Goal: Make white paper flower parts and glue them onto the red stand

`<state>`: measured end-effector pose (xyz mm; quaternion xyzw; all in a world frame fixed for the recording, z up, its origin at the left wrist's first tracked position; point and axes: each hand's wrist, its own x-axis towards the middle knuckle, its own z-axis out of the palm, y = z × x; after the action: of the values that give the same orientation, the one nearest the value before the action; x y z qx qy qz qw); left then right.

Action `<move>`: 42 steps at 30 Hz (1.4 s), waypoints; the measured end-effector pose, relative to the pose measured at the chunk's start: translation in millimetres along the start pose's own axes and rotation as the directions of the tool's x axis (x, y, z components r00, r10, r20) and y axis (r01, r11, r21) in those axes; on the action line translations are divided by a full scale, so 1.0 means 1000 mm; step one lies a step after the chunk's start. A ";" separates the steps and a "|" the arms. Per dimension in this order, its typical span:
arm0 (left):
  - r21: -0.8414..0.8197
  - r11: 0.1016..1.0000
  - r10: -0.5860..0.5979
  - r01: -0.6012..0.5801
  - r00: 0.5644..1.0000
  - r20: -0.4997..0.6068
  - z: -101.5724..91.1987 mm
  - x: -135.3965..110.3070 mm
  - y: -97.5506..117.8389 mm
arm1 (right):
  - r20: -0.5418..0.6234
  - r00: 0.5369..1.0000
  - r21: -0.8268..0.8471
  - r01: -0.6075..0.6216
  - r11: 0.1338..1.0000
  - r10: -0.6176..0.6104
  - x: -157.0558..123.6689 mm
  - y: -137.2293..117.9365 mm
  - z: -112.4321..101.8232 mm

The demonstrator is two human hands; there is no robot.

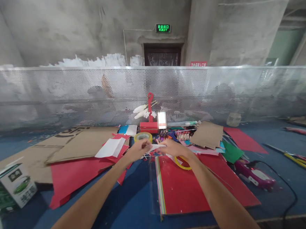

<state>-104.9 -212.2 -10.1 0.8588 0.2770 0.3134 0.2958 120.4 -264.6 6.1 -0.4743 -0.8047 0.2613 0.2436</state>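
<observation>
My left hand (137,150) and my right hand (174,148) meet above the blue table, both pinched on a small white piece of paper (157,147) stretched between them. Under my right wrist lies a thin yellow tape ring (182,163) on a stack of red and coloured paper sheets (184,189). A roll of yellowish tape (143,136) sits just behind my left hand.
Red sheets (75,174), white paper (110,147) and cardboard (76,144) lie at left. A green-white box (15,185) stands at far left. A purple glue gun (254,175) with black cord rests at right. A perforated metal screen (219,89) backs the table.
</observation>
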 end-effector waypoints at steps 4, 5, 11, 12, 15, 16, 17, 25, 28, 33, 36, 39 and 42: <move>-0.080 0.996 -0.035 0.035 0.999 0.001 -0.005 0.001 -0.004 | -0.234 0.972 0.168 0.072 0.983 -0.031 0.000 -0.003 0.001; -0.088 0.995 -0.040 0.041 0.999 0.007 -0.005 0.001 -0.003 | -0.279 0.960 0.204 0.087 0.975 -0.028 0.000 -0.003 0.002; -0.105 0.994 -0.036 0.038 0.999 0.021 -0.006 0.002 -0.003 | -0.364 0.931 0.231 0.106 0.967 -0.015 0.001 0.001 0.001; -0.108 0.994 -0.032 0.034 0.999 0.020 -0.006 0.003 -0.004 | -0.362 0.932 0.230 0.096 0.968 -0.006 0.001 0.002 0.000; -0.104 0.994 -0.035 0.037 0.999 0.025 -0.008 0.004 -0.006 | -0.361 0.933 0.246 0.081 0.966 0.014 0.000 0.000 0.000; -0.095 0.994 -0.042 0.045 0.999 0.029 -0.009 0.004 -0.005 | -0.364 0.931 0.257 0.082 0.963 0.018 -0.001 -0.002 -0.001; -0.085 0.995 -0.051 0.054 0.998 0.037 -0.010 0.003 -0.004 | -0.371 0.929 0.273 0.086 0.958 0.023 -0.001 -0.004 -0.001; -0.087 0.996 0.024 -0.016 0.995 0.093 -0.002 -0.004 0.014 | -0.333 0.942 0.386 0.098 0.917 0.039 -0.002 -0.015 0.003; -0.051 0.998 0.042 -0.039 0.998 0.046 0.003 -0.002 0.015 | -0.311 0.950 0.416 0.096 0.904 0.042 0.000 -0.017 0.005; -0.146 0.989 -0.020 0.011 0.998 -0.061 0.003 0.003 0.015 | -0.341 0.938 0.552 0.152 0.820 0.056 -0.002 -0.023 0.003; -0.229 0.971 -0.095 0.069 0.990 -0.103 0.002 0.004 0.018 | -0.370 0.928 0.561 0.183 0.807 0.047 -0.001 -0.023 0.003; -0.303 0.948 -0.128 0.099 0.989 -0.077 0.003 0.003 0.022 | -0.415 0.907 0.555 0.187 0.811 0.074 0.003 -0.019 0.006; -0.364 0.927 -0.106 0.087 0.994 -0.032 0.004 0.001 0.029 | -0.420 0.902 0.599 0.192 0.777 0.102 0.006 -0.016 0.011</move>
<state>-93.1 -232.3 7.9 0.7665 0.2641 0.3662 0.4568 101.0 -267.5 9.2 -0.3916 -0.6085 0.3967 0.5648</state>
